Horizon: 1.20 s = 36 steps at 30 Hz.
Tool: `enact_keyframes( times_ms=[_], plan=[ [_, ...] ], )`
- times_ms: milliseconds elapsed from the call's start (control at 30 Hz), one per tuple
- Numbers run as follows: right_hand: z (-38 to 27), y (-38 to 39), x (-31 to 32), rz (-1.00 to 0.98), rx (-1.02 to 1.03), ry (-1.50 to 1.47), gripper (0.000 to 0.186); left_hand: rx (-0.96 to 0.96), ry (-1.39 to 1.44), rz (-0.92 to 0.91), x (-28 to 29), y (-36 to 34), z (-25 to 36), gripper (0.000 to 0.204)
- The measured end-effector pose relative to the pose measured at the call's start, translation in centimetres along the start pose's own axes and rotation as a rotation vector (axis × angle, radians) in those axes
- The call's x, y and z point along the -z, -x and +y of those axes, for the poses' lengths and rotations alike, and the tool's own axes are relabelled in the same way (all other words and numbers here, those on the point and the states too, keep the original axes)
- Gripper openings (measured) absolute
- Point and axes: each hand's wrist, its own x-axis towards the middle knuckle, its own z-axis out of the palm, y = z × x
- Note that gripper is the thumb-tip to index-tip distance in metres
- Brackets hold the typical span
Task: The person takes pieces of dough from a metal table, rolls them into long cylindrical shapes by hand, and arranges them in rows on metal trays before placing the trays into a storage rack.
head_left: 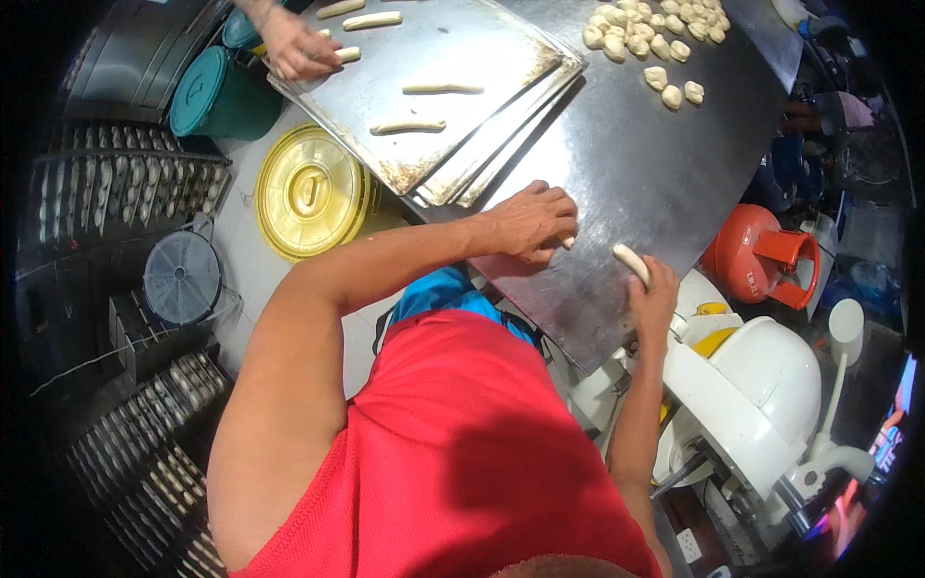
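My left hand (530, 223) is palm down on the metal tabletop (665, 154), fingers curled over a dough roll (568, 242); only its pale end pokes out and the rest is hidden. In my right hand (657, 297), near the table's right edge, a short dough stick (630, 262) is gripped between thumb and fingers, tilted up to the left. Left of my left hand, stacked metal trays (482, 125) carry several dough sticks (409, 125). Another person's hand (299, 46) touches a dough stick (348, 55) on the top tray.
Round dough balls (636, 29) are heaped at the table's far side. A yellow lidded bucket (308, 191) and a green lidded bin (217, 94) stand left on the floor. At right are an orange gas cylinder (752, 255) and a white mixer (752, 385). Loaded racks (135, 183) line the left.
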Motion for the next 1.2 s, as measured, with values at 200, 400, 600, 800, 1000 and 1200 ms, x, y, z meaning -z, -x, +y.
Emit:
enact_keyframes(
  times_ms=[200, 400, 600, 800, 1000, 1200],
  plan=[
    [-5.1, -5.3, 3.7, -0.043, -0.046, -0.188, 0.024, 0.173, 0.657, 0.084, 5.3, 1.5, -1.6, 0.031],
    [-18.6, -17.5, 2.7, -0.03, 0.393, -0.336, 0.025, 0.376, 0.492, 0.579, 20.0, 4.1, -9.9, 0.037],
    [-27.4, -27.6, -4.2, 0.011, 0.657, -0.181, 0.034, 0.575, 0.007, 0.306, 24.1, 2.9, -20.1, 0.047],
    [-28.4, -32.1, -5.6, -0.072, 0.508, -0.273, 0.044, 0.514, -0.213, 0.514, 21.3, 7.3, -22.0, 0.054],
    [-30.5, -35.5, -8.2, -0.169, 0.516, -0.128, 0.034, 0.54, -0.177, 0.44, 22.6, 7.1, -22.1, 0.032],
    [-26.1, -35.7, -6.7, 0.086, 0.734, -0.261, 0.039, 0.485, -0.223, 0.45, 22.6, 7.3, -21.5, 0.033]
  ],
)
